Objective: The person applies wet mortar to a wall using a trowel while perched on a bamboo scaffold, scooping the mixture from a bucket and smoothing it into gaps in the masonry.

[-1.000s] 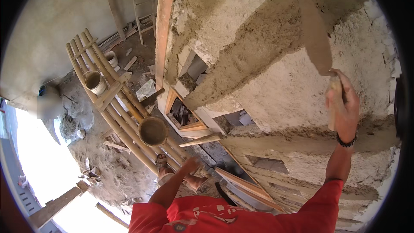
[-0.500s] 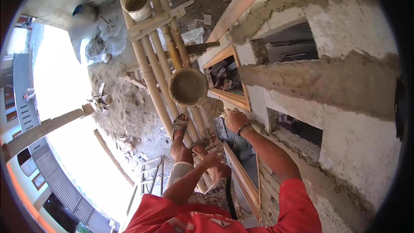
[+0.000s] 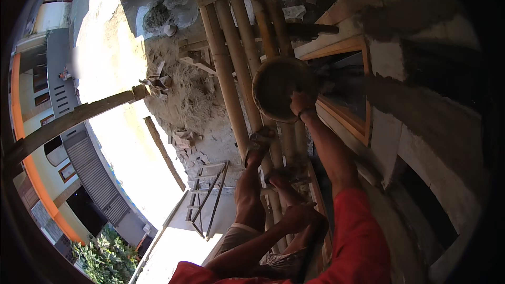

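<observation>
My right hand (image 3: 301, 102) is at the near rim of a round bucket of grey mortar (image 3: 271, 87), fingers closed on the trowel, which is hard to make out in the shadow. The bucket stands on a bamboo pole platform (image 3: 226, 58). Lower down, my left hand (image 3: 300, 215) is by my knee, its fingers dim and partly hidden. My sandalled feet (image 3: 260, 144) are on the poles.
At right are an orange timber window frame (image 3: 362, 89) and a mortar-patched wall (image 3: 421, 105) with dark openings. Rubble (image 3: 179, 94) lies below. Wooden beams (image 3: 79, 113), a metal stand (image 3: 205, 200), a building (image 3: 63, 168) and plants (image 3: 105, 252) are at left.
My view has swung from the wall down to the platform. My right hand and trowel have left the wall and moved down to the mortar bucket.
</observation>
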Action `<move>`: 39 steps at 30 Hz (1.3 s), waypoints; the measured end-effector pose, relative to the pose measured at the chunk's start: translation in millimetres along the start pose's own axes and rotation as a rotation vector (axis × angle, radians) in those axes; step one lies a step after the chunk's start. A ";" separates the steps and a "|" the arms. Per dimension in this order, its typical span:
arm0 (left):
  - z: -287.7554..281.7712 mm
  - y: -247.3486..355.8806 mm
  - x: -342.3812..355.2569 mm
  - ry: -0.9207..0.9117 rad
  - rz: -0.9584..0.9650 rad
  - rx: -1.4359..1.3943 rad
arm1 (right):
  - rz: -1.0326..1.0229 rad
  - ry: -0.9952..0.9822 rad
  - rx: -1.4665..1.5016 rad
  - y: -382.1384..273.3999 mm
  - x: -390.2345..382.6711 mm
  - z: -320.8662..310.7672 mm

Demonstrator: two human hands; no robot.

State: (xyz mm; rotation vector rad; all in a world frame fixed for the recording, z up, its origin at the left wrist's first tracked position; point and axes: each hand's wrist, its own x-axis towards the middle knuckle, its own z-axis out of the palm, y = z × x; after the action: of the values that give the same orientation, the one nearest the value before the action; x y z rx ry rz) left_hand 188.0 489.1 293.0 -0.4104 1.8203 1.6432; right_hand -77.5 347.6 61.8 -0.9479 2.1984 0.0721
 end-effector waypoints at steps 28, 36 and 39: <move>-56.4 141.8 -20.9 0.038 0.545 0.655 | -0.061 0.520 0.319 8.7 -685.4 -572.2; -120.9 197.4 -57.3 0.237 0.357 0.145 | -0.254 0.475 0.516 -25.8 -796.3 -677.7; -126.2 208.3 -65.8 0.210 0.299 0.144 | 0.174 0.561 0.892 5.1 -801.8 -687.1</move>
State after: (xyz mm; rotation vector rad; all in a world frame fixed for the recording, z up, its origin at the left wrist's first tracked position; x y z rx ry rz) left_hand 76.4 389.7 496.3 -0.2647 2.2308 1.6999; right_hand -124.0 622.5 1080.2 -0.2704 2.3970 -1.1161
